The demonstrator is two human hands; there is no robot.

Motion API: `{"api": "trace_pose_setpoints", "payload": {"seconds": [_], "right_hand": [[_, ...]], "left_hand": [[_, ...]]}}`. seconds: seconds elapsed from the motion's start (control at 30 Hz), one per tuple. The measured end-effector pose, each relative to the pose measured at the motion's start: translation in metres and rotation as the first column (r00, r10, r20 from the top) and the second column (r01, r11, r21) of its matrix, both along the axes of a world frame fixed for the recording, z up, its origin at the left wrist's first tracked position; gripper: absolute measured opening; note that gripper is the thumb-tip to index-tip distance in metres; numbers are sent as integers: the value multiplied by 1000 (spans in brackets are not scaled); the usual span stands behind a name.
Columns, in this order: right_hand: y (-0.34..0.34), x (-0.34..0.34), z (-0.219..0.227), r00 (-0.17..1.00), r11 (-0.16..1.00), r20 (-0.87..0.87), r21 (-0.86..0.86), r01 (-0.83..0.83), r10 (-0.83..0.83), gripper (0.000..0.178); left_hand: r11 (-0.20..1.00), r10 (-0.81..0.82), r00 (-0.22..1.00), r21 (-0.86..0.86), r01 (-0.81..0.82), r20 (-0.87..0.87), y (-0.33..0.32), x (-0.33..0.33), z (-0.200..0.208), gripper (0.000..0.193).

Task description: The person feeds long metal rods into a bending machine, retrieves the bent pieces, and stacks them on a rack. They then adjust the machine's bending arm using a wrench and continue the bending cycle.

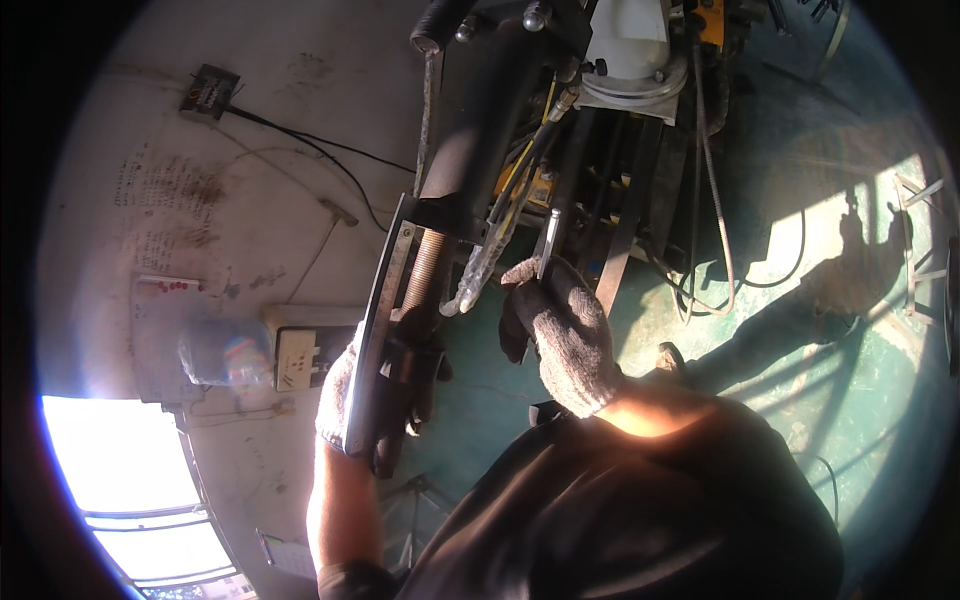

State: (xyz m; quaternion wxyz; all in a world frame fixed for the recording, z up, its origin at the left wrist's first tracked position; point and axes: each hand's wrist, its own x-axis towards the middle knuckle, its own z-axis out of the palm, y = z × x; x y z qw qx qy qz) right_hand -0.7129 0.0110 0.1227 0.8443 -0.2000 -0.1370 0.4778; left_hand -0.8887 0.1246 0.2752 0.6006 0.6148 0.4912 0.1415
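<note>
Threaded rod (425, 270), one: set beneath a black cylinder (483, 125), alongside one metal rail (378, 335). Dark lower fitting (405, 362), one: encircled by the left hand's (338, 390) grip, presumably for steadying. Slim silver hand tool (551, 235), one, exact kind unclear: pinched near-upright in the right hand's (570, 330) grip, right of the rod, presumably to leave its tip free. White canister (628, 45), one: mounted beyond. Beige box (294, 360), one: fixed at left.
</note>
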Motion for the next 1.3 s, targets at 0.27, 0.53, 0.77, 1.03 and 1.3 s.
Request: {"api": "trace_pose_setpoints", "payload": {"seconds": [0.27,0.53,0.77,1.03,1.3], "right_hand": [[18,-46,8,964,985,257,-171,-20,64,57],[12,-30,45,959,961,92,-95,-260,268,51],[6,-17,41,918,955,267,-37,-294,293,59],[17,-38,36,938,938,-40,62,-341,343,57],[21,-31,35,922,933,154,4,-361,356,50]], "left_hand": [[994,44,992,103,-32,-120,14,-13,-21,45],[978,208,969,9,-208,-137,2,8,6,26],[941,81,876,326,90,-476,-16,20,21,32],[957,178,932,275,-90,-317,-21,17,16,30],[851,24,859,461,252,-512,-17,7,10,50]]}}
